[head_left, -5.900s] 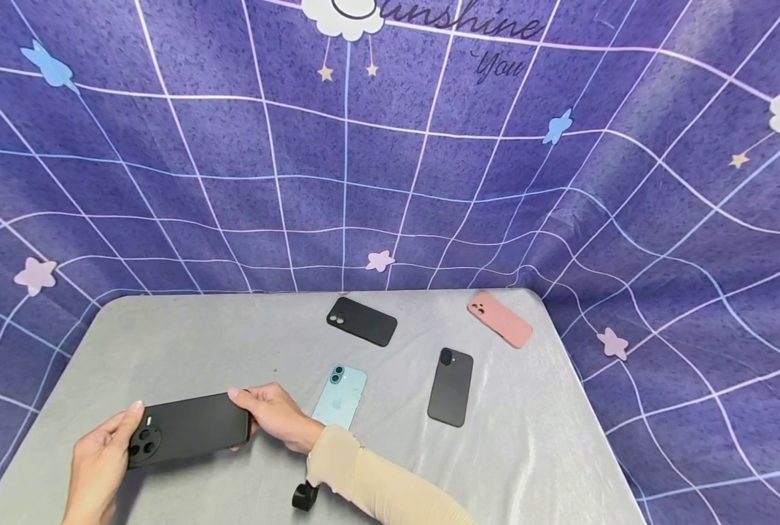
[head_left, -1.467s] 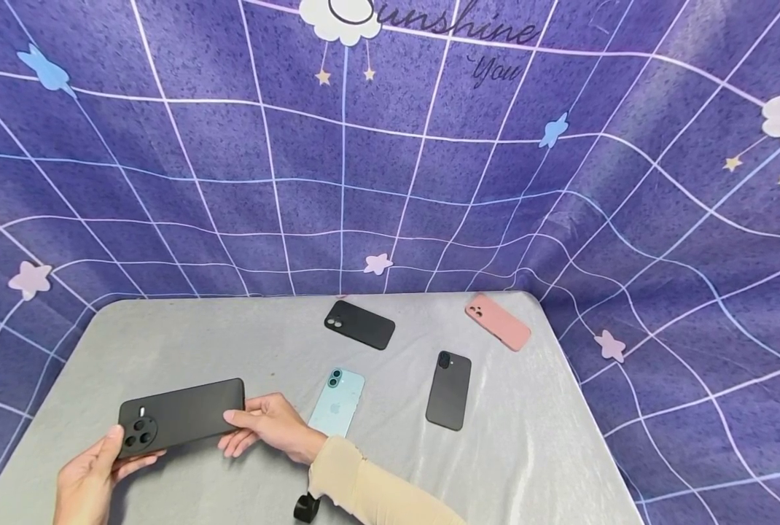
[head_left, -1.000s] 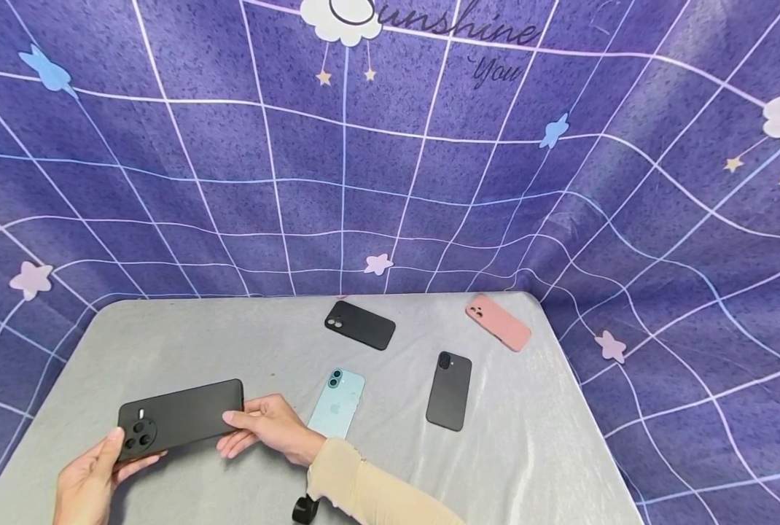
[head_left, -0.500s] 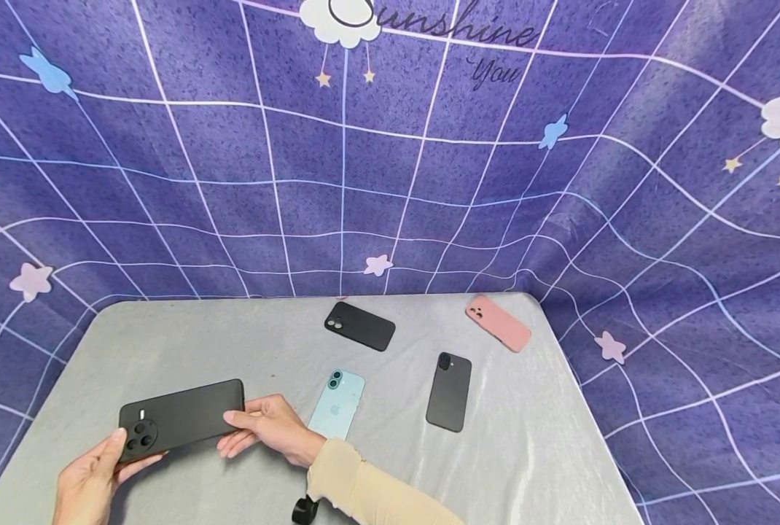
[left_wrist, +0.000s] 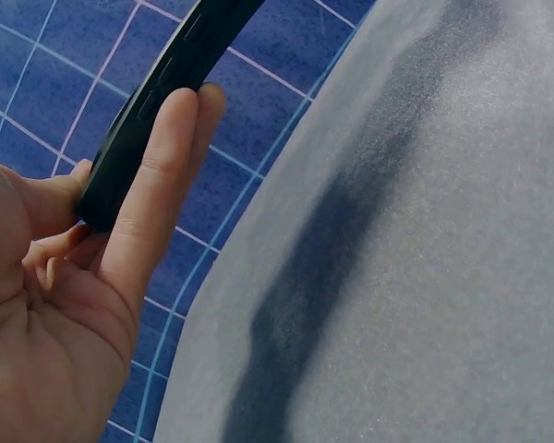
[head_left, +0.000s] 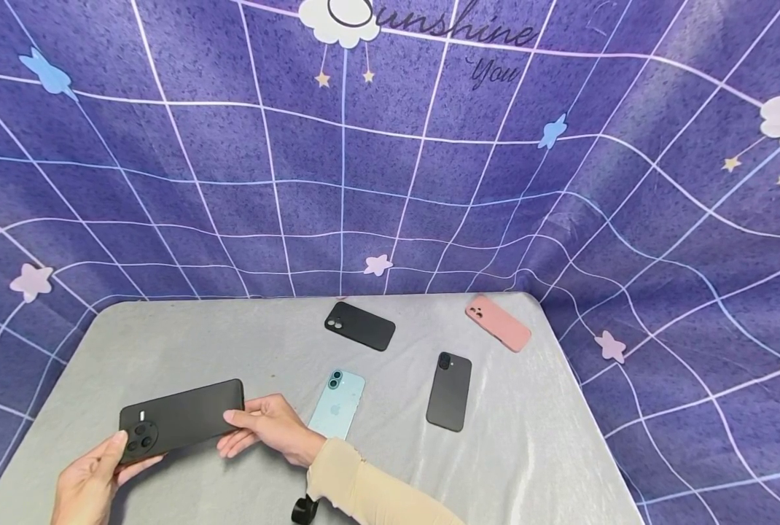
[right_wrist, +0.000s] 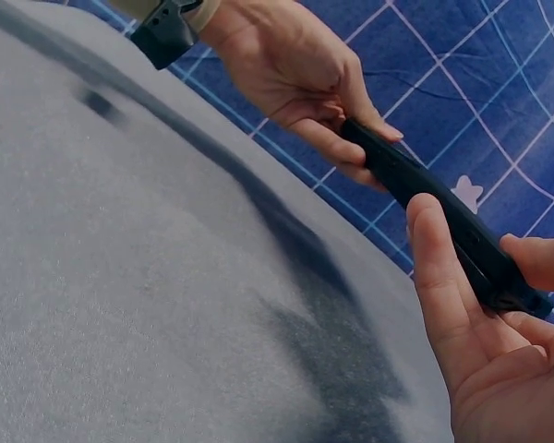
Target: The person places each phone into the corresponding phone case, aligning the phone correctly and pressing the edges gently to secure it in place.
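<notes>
Both hands hold a black phone (head_left: 189, 419) with a round camera module, its back facing up, above the left part of the table. My left hand (head_left: 91, 477) pinches the camera end at its near corner, thumb on the back and fingers underneath. At the other end, my right hand (head_left: 272, 426) has its thumb on the near corner and its fingers below. Side buttons show on the edge of the phone (left_wrist: 162, 88) in the left wrist view. The right wrist view has the phone (right_wrist: 434, 198) edge-on between both hands; its screen side is hidden.
A light blue phone (head_left: 336, 405) lies beside the right wrist. Farther off on the grey table (head_left: 528, 423) lie a black phone case (head_left: 364, 328), a dark grey phone (head_left: 450, 394) and a pink phone case (head_left: 503, 324). A purple patterned cloth (head_left: 298, 204) hangs behind.
Since the oldest frame, both hands have shifted from the phone's far corners and ends to its near corners, and the phone has moved slightly up and left. Over the last second they stay nearly still.
</notes>
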`<state>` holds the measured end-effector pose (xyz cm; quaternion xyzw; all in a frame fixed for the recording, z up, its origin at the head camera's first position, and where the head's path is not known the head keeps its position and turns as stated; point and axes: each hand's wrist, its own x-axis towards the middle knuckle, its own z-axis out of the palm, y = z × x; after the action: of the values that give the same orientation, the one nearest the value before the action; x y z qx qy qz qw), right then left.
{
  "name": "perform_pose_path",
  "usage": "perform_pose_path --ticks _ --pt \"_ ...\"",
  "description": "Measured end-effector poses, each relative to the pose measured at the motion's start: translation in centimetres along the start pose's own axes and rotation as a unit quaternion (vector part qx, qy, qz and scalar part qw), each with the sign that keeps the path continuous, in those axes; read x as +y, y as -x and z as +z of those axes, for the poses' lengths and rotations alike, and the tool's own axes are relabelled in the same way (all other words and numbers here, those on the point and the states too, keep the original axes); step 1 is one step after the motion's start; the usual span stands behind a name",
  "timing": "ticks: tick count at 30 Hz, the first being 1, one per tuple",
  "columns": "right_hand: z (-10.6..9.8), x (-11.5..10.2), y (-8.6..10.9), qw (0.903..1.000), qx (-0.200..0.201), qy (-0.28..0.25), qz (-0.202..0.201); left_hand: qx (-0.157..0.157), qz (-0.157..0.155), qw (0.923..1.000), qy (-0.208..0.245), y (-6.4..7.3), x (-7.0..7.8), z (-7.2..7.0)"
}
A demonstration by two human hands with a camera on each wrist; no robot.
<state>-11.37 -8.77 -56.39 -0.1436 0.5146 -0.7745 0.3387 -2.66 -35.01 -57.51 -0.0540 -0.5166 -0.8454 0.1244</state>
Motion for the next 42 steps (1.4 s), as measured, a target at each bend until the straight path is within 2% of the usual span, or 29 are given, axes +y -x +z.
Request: perform_pose_path --ticks 4,9,15,18,20,23,26,28,33,37,40,42 --pt "0.0 0.0 0.0 1.0 0.0 -0.001 -0.001 0.006 0.001 1.0 0.002 0.0 0.0 0.0" --pt "-0.1 -0.1 0.0 1.0 0.001 0.008 0.001 0.032 0.004 0.9995 0.005 0.0 0.0 0.4" --pt "-0.2 -0.5 -0.1 0.9998 0.01 0.015 0.002 0.05 -0.019 0.9983 0.025 -0.1 0.0 0.6" --pt "-0.2 -0.5 -0.2 0.9999 0.009 0.011 0.005 0.031 -0.038 0.998 0.04 0.0 0.0 0.4" --pt "-0.3 -0.6 -0.2 0.9999 0.008 0.009 0.007 0.0 -0.045 0.9972 0.06 0.1 0.0 0.2" --pt "-0.4 -0.6 -0.2 0.9999 0.006 0.01 0.006 -0.048 -0.049 0.9907 0.117 0.2 0.1 -0.2" --pt "-0.5 -0.6 -0.3 0.9999 0.0 0.013 0.002 -0.067 -0.046 0.9849 0.153 0.2 0.0 -0.4" --pt "-0.6 -0.6 -0.3 0.9999 -0.003 0.012 0.0 -0.062 -0.047 0.9858 0.149 0.2 0.0 -0.4" --pt "-0.7 -0.4 -0.2 1.0 -0.005 0.008 0.0 -0.04 -0.062 0.9931 0.091 0.4 0.0 -0.5" --pt "-0.7 -0.4 -0.1 1.0 -0.005 -0.001 0.0 -0.023 -0.07 0.9954 0.061 0.5 0.1 -0.4" --pt "-0.6 -0.4 -0.1 0.9999 -0.005 -0.01 0.001 -0.022 -0.067 0.995 0.071 0.5 0.1 -0.3" --pt "-0.5 -0.4 -0.1 0.9999 -0.005 -0.013 0.002 -0.027 -0.063 0.993 0.097 0.5 0.0 -0.3"
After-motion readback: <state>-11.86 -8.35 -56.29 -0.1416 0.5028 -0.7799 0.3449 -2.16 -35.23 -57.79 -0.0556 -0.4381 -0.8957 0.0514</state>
